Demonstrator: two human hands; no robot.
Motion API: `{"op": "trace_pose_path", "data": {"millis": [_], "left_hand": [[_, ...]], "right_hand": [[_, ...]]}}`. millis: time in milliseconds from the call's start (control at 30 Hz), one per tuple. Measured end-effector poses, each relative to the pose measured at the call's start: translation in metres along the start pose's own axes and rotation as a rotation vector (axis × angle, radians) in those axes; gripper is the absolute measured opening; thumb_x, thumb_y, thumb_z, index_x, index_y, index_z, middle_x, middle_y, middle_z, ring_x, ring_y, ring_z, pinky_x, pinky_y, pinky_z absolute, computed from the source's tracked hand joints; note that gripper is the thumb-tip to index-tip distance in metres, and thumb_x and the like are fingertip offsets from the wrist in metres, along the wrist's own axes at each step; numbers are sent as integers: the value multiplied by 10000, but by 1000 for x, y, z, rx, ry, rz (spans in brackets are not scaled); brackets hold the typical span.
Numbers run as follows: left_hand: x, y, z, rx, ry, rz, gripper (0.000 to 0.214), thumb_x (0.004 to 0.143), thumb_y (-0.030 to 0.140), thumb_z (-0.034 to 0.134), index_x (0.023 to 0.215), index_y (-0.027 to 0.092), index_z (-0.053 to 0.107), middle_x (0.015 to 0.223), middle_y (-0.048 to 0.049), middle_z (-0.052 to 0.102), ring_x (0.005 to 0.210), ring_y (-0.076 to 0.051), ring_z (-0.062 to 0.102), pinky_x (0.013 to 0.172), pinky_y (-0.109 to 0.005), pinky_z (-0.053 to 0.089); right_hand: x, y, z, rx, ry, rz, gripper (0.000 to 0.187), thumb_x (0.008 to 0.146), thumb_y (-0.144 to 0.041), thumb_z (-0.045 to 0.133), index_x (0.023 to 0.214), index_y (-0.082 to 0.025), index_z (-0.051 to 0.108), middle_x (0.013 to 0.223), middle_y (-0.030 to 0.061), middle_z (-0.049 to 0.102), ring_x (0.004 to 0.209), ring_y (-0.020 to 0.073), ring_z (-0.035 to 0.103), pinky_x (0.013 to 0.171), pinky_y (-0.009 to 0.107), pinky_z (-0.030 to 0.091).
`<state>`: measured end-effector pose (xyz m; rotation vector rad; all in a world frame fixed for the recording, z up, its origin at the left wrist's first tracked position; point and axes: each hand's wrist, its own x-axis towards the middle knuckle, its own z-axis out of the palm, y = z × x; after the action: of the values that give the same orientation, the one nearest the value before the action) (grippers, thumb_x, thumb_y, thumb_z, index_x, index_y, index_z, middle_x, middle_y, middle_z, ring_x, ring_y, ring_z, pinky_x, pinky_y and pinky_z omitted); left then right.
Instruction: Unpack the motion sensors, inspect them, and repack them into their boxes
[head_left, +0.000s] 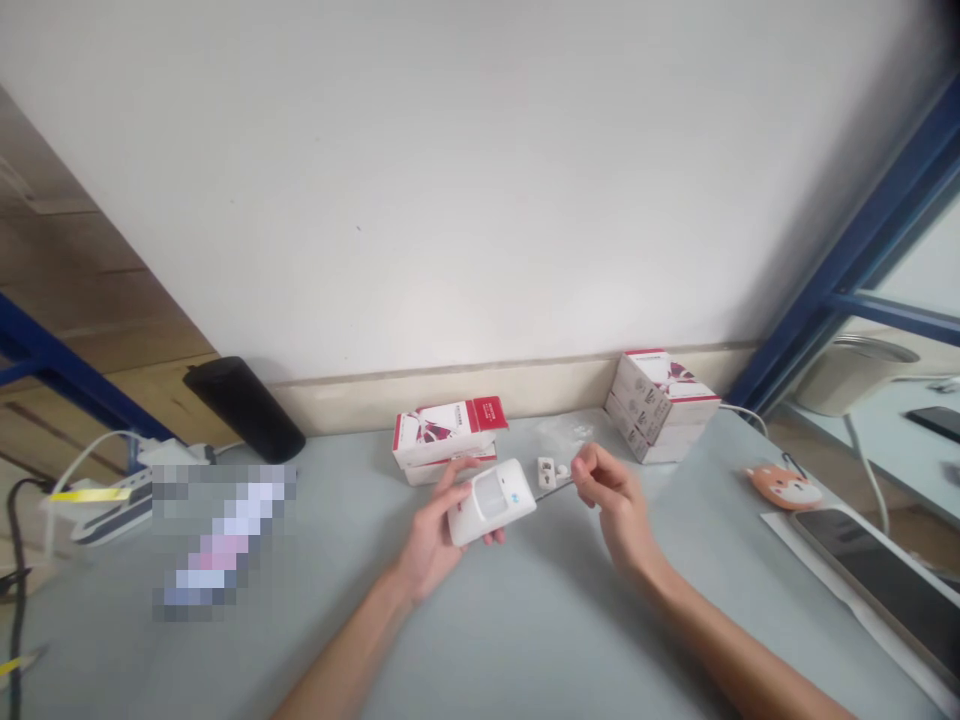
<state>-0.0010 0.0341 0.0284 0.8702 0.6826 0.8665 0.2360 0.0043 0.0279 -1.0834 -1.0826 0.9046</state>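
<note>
Hands are low over the grey counter (517,630), and sweeping in from the left, a power strip (112,505) sits near a black cylinder (244,408), with a pixelated blur beside them that I can't make out. My left hand (433,535) is wrapped around a white motion sensor casing (491,503), fingers curled beneath it, a firm cradle with the lens facing up. Just behind, a red-and-white box (448,435) rests on another. My right hand (609,505) is nearly closed, its fingertips pinching what looks like a small screwdriver (555,490), tip right at the casing's edge; a short pinch like that gives good control. Small white parts (546,472) lie just beyond the shaft. Further right: stacked boxes (660,405), a fox-shaped orange pouch (784,487), and a tablet (877,590).
</note>
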Motion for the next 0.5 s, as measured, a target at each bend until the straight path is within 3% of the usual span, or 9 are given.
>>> {"op": "trace_pose_path", "data": {"millis": [233, 500], "left_hand": [[-1, -1, 8, 65, -27, -8, 355, 966, 331, 580, 1296, 251, 477, 938, -57, 747, 637, -244, 729, 646, -341, 498], [-2, 3, 10, 30, -48, -9, 326, 976, 327, 614, 1284, 259, 531, 1006, -73, 759, 707, -249, 740, 693, -357, 521]], "right_hand": [[-23, 9, 16, -131, -172, 21, 470, 937, -525, 633, 672, -227, 383, 683, -33, 378, 690, 160, 344, 661, 309, 270], [-21, 3, 16, -202, -175, -43, 431, 989, -511, 576, 716, -233, 390, 703, -35, 403, 697, 159, 384, 671, 302, 322]]}}
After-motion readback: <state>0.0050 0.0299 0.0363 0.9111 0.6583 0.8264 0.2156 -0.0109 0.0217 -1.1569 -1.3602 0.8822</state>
